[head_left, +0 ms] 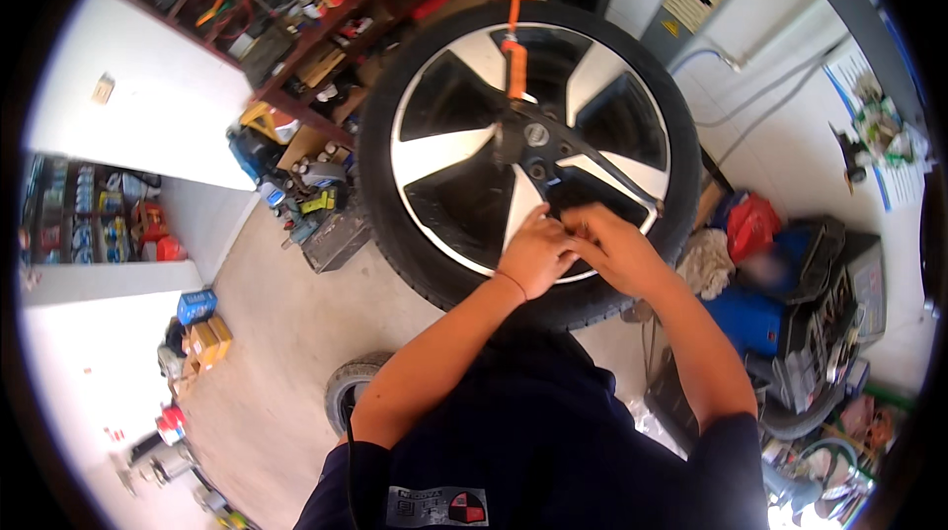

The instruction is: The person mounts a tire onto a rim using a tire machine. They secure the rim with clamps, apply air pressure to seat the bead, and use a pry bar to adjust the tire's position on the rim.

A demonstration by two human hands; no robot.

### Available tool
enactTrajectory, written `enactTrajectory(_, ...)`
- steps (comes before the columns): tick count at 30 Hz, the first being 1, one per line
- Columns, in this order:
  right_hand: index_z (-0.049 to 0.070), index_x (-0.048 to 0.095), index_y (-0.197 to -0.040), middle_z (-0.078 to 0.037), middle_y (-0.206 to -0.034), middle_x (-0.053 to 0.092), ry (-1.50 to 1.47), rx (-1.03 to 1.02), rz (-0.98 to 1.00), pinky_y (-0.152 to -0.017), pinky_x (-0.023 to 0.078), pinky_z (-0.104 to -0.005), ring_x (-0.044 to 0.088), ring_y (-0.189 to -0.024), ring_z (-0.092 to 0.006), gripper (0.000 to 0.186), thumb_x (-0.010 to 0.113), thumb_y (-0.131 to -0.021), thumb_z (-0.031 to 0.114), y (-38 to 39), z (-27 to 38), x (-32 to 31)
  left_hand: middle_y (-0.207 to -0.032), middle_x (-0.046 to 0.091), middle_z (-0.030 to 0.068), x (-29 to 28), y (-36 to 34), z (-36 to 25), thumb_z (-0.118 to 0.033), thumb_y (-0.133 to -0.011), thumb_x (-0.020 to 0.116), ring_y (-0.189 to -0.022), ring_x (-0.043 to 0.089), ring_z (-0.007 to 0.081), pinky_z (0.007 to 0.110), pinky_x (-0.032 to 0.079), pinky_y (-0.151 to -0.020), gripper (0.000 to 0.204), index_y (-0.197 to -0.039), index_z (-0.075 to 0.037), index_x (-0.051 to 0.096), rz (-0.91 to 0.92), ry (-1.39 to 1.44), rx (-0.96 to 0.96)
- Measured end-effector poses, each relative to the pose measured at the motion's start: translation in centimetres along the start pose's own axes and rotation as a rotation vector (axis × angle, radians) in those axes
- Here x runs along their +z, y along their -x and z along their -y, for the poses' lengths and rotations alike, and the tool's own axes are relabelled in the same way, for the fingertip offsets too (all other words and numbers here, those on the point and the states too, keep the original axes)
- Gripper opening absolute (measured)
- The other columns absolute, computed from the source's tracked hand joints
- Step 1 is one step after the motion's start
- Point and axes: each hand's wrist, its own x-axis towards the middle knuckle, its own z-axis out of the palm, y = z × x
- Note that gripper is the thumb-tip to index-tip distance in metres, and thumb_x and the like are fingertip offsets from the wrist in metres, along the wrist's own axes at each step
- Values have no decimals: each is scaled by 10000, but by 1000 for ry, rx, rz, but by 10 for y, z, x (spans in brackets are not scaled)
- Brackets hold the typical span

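Observation:
In front of me a car wheel lies face up, its black tyre (387, 202) around a silver-and-black alloy rim (444, 157). My left hand (536, 255) and my right hand (614, 247) meet over the rim's near part, below the hub. Their fingers are bent and pressed together at the tips; whatever they pinch is hidden or too small to make out. Just beyond them, a black bar (610, 170) runs from the hub toward the rim's right edge. An orange-handled tool (515, 70) with a ring end lies across the far side, reaching over the tyre.
Shelves crowded with tools (306, 36) stand at the far left. A toolbox (336, 237) and power tools sit on the floor left of the wheel. Behind my left forearm is a small tyre (348, 387). Right of the wheel are a red bag (752, 226) and a blue case (741, 321).

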Motion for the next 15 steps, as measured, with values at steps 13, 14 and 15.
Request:
enactTrajectory(13, 26, 634, -891, -140, -881, 718, 306, 315, 73, -705, 559, -390, 712, -777, -304, 317, 785, -905, 304, -3, 14, 6, -826, 685, 27, -2, 4, 2, -253, -894, 726, -989, 643, 207, 460, 315, -1233, 148, -821, -130, 760, 11, -70, -34)
enactTrajectory(14, 33, 626, -861, -134, -809, 697, 404, 375, 39, -681, 545, -399, 696, -735, -308, 325, 789, -899, 312, -11, 13, 9, -809, 693, 21, -2, 2, 3, -274, -914, 704, -984, 649, 201, 448, 301, -1237, 178, -812, -146, 772, -21, -93, -11)
enactTrajectory(15, 38, 614, -844, -133, -758, 671, 388, 274, -10, -650, 529, -409, 676, -698, -317, 345, 794, -893, 327, -9, 12, 10, -786, 672, 42, -1, 4, 2, -243, -900, 725, -964, 649, 217, 463, 331, -1229, 158, -803, -120, 747, -64, -58, 25)
